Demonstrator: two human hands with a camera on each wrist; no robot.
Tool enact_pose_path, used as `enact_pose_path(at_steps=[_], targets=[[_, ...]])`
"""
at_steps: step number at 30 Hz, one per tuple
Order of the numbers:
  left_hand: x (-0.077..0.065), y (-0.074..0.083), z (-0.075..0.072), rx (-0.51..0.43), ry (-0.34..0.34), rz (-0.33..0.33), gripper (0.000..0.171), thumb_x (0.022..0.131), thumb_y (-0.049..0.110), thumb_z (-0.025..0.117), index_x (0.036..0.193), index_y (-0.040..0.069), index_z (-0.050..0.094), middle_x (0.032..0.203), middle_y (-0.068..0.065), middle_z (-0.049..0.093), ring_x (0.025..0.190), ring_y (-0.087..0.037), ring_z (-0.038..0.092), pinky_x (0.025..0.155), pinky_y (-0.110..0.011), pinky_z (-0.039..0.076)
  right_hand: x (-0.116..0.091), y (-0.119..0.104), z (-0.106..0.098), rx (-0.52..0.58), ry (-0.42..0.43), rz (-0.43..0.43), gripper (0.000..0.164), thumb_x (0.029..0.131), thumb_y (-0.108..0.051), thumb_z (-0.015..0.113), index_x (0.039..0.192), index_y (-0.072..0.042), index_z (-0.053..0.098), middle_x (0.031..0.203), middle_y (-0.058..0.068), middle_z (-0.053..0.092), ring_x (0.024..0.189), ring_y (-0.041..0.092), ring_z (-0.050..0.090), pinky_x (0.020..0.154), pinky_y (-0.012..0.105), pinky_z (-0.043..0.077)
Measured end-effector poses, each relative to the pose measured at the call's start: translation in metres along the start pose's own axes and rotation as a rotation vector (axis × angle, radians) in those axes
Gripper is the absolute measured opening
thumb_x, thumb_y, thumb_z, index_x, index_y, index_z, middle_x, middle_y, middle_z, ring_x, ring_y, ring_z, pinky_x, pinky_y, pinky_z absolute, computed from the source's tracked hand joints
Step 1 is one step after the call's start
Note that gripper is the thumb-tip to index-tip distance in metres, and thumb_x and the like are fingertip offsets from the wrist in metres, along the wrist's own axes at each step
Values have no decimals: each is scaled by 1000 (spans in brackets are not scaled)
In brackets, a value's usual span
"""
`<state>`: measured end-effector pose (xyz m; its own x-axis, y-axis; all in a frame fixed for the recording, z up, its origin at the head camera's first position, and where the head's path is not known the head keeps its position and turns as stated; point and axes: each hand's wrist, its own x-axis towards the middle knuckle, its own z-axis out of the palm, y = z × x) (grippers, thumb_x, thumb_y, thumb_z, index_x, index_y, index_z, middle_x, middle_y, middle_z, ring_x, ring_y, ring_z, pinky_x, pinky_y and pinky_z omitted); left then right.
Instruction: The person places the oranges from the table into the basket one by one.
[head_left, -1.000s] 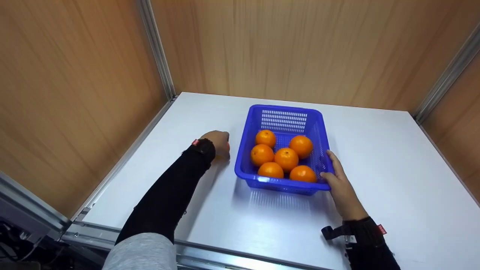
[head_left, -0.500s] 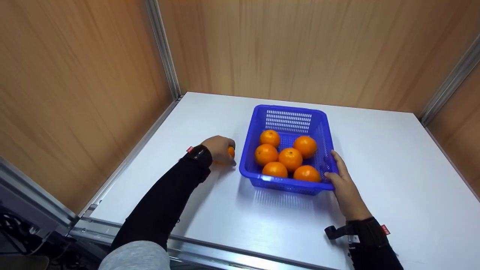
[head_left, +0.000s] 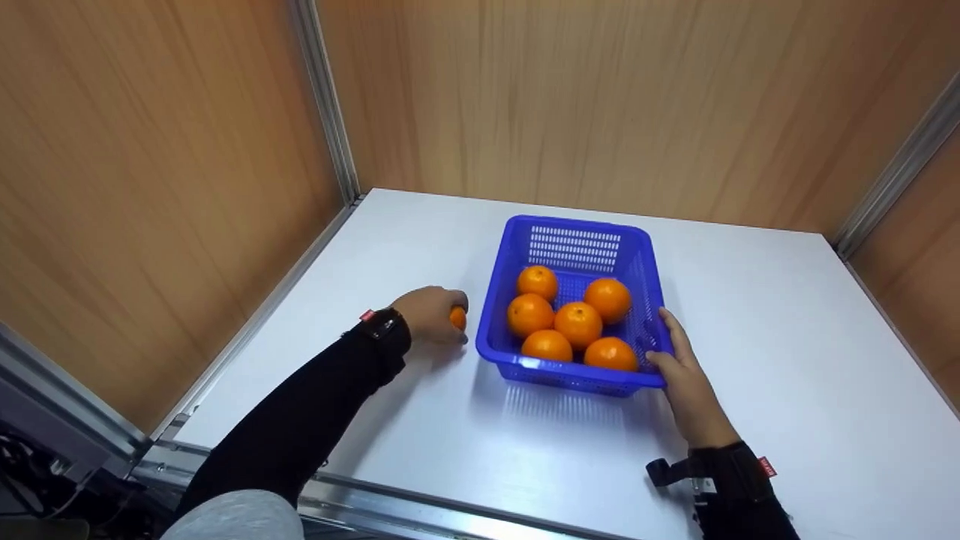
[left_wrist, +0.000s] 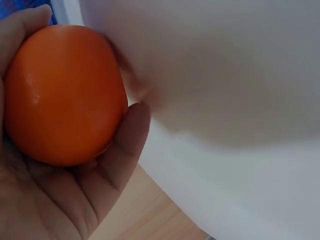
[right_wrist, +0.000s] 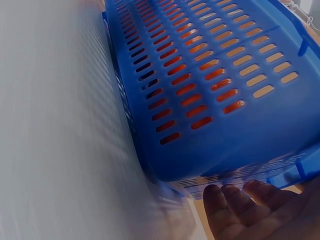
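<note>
A blue plastic basket [head_left: 570, 379] with slotted walls stands on the white table, with several oranges [head_left: 577, 324] lying in it. Just left of the basket, my left hand [head_left: 429, 313] grips another orange [left_wrist: 65, 95], close over the table. In the left wrist view the fingers and thumb curl round this orange, and its shadow side faces the tabletop. My right hand [head_left: 690, 390] holds the basket's front right corner, thumb over the rim. From the right wrist, the fingertips [right_wrist: 215, 200] show against the basket's outer wall, and oranges glow through the slots.
The white table [head_left: 375, 240] is bounded by wood-patterned panels [head_left: 570, 97] at the back and both sides. Metal rails [head_left: 330, 105] run along the panel corners, and another metal rail [head_left: 420, 517] lines the table's front edge. Cables [head_left: 22, 465] lie at the lower left.
My left hand has shifted slightly toward the front edge with its orange, and more of that orange shows. My right hand keeps its hold on the basket; the head view has tilted slightly.
</note>
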<state>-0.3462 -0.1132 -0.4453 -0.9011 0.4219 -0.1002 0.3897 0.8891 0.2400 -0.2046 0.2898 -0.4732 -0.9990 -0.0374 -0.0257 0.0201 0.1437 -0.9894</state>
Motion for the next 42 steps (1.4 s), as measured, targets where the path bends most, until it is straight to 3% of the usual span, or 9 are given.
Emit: enact_pose_path(at_steps=[4,14,21,32,42], targets=[[-11,5,-10,38,9,32,49,80,50,83,120,27,68,100,0,70,93,-23,63,79,-36,50,0,1,1,-4,2,7,73,110,-17,38,169,-48,6,180,-7,-15,168,34,-7,133,68,5],[-32,42,-75,132,-36,109,44,85,50,82,120,28,67,100,-1,69,93,-25,64,80,-38,53,0,0,0,-13,-3,17,74,110,-19,38,169,-48,4,179,-7,-16,168,35,-8,132,70,4],[-44,69,-104,234,-64,166,48,85,51,82,124,27,68,100,1,69,92,-23,65,80,-37,56,0,0,0,-9,0,5,74,110,-18,39,170,-46,4,179,-7,-16,168,35,-8,132,69,5],[-43,118,-120,394,-180,242,60,85,51,82,138,29,65,106,1,68,98,-22,63,82,-39,56,-1,1,-1,-18,3,-4,76,109,-18,40,170,-46,4,180,-5,-15,167,36,-8,132,70,4],[-33,144,-108,444,-249,277,62,87,41,83,145,31,62,127,-4,58,107,-24,59,96,-43,59,-2,2,4,-24,2,9,75,109,-20,41,169,-48,7,180,-6,-12,168,33,-7,132,70,3]])
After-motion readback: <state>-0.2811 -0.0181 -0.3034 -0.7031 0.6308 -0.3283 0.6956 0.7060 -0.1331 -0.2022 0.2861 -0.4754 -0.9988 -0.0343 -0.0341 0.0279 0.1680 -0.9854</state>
